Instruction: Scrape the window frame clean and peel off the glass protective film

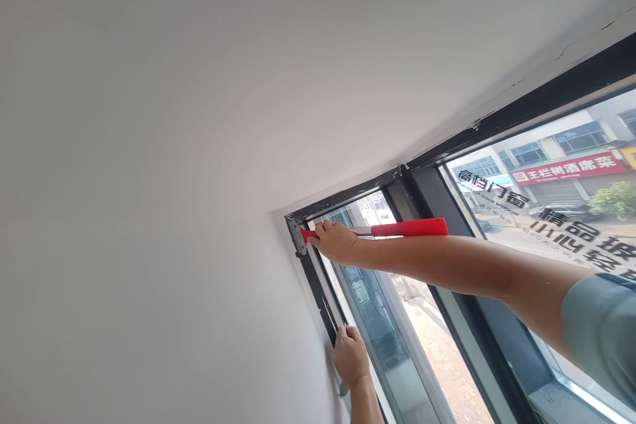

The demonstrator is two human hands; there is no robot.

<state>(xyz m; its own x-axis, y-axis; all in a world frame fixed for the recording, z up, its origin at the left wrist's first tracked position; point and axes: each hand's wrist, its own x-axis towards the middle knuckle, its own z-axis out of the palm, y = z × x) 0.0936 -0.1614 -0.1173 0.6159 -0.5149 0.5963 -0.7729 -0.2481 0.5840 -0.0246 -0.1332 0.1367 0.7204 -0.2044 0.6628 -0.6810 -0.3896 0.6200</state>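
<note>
Scraper (377, 230) lies level, blade toward frame corner (297, 224); right hand (335, 242) fingers grip it, left hand (350, 354) seemingly clenched

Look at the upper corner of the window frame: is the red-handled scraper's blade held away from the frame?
No: the right hand presses the red-handled scraper with its blade against the window frame corner.

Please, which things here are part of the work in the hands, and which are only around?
In the work:
right hand holding the red scraper, blade at the frame corner
left hand on the pale strip along the window frame

Only around:
wall
ceiling
lettering on the glass
red shop sign outside
</note>
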